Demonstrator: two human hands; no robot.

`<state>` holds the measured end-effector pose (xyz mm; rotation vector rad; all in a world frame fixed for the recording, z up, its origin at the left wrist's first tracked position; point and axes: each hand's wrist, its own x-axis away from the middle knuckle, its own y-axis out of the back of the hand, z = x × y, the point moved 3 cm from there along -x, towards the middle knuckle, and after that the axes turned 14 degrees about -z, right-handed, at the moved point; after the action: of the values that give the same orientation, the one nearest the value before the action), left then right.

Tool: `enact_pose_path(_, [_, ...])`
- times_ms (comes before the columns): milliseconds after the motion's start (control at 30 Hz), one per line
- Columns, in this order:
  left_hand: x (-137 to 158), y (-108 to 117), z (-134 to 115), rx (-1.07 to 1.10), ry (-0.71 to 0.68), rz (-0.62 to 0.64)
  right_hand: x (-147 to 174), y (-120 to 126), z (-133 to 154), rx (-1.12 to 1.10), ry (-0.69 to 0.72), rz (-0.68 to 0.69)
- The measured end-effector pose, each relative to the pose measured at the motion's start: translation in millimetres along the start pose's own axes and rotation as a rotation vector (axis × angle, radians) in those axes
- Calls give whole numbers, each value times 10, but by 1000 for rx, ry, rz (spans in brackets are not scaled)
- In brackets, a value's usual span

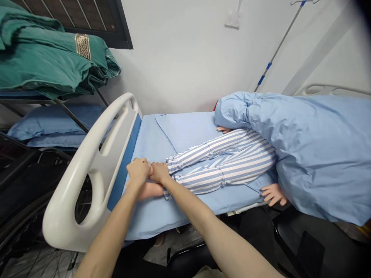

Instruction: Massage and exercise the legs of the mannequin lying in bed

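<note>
A figure that looks like a training manikin lies on the bed in blue-and-white striped trousers (pixel 246 170). My left hand (pixel 139 170) is closed around its far foot, which it mostly hides. Just to the right, my right hand (pixel 159 172) wraps the ankle of that same leg, below the trouser cuff. The manikin's near foot (pixel 150 190) rests on the sheet under my left forearm. One manikin hand (pixel 274 194) lies palm down at the near bed edge; the other (pixel 224 130) pokes out from beneath the quilt.
A light blue quilt (pixel 319 150) covers the manikin's upper body. The white footboard (pixel 65 200) rises left of my hands. Green folded cloth (pixel 58 58) and blue pillows (pixel 60 123) sit on a rack. A drip pole (pixel 279 46) stands behind; dark chairs (pixel 304 239) are at lower right.
</note>
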<state>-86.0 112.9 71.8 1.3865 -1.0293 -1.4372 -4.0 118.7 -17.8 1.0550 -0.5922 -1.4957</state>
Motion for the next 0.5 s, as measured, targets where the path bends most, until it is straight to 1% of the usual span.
enact_pose_path(67, [-24, -27, 52, 31, 68, 4, 99, 37, -30, 33, 45, -29])
enact_pose_path(100, [-43, -45, 83, 59, 94, 31, 144, 53, -41, 41, 63, -49])
enact_pose_path(200, [-95, -86, 174, 157, 115, 158, 249, 93, -48, 30, 88, -71])
enact_pose_path(300, [-108, -100, 256, 317, 151, 273, 294, 126, -26, 12, 63, -19])
enact_pose_path(400, [-121, -122, 313, 462, 169, 362, 261, 164, 29, 7, 32, 33])
enact_pose_path(467, [-157, -145, 330, 428, 132, 404, 191, 183, 87, -25, 24, 60])
enact_pose_path(500, [-189, -149, 327, 385, 89, 389, 146, 185, 121, -59, 28, 82])
